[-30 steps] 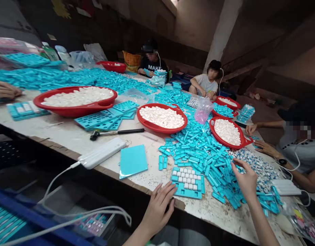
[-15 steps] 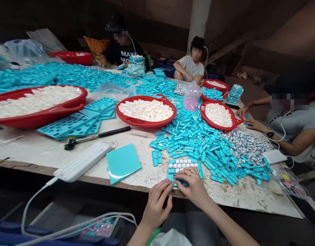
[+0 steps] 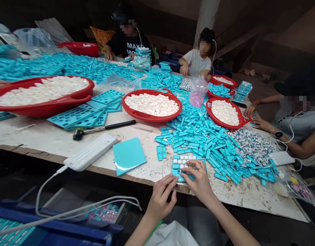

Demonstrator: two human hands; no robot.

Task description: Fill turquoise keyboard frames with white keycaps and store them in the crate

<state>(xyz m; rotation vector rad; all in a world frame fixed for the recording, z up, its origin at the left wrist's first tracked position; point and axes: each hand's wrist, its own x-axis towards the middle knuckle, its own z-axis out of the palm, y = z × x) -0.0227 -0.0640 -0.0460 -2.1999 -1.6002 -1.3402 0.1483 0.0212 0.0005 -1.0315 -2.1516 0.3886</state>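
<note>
A small turquoise keyboard-shaped tray (image 3: 176, 167) lies near the table's front edge, with rows of white key-like cubes (image 3: 182, 162) set in its far part. My left hand (image 3: 162, 194) rests its fingertips on the near-left corner, its thumb held apart below. Over the right part of the tray is my right hand (image 3: 200, 179), fingers bent and the thumb separated from them; no piece shows between them. That hand hides part of the rows. Just beyond lies a heap of turquoise bar-shaped pieces (image 3: 195, 136). A flat turquoise square plate (image 3: 129, 155) sits to the left.
Red basins (image 3: 152, 118) of white pieces stand across the table. A black-handled hammer (image 3: 103, 128) and a white power bank (image 3: 92, 152) with a cable lie left. Small white-and-blue bits (image 3: 252, 143) spread right. Several people sit around the table. A blue crate (image 3: 78, 229) is below left.
My right hand has opened its fingers and moved up over the white cubes, its thumb lower. The left hand stays at the tray's corner. The whole view has shifted slightly.
</note>
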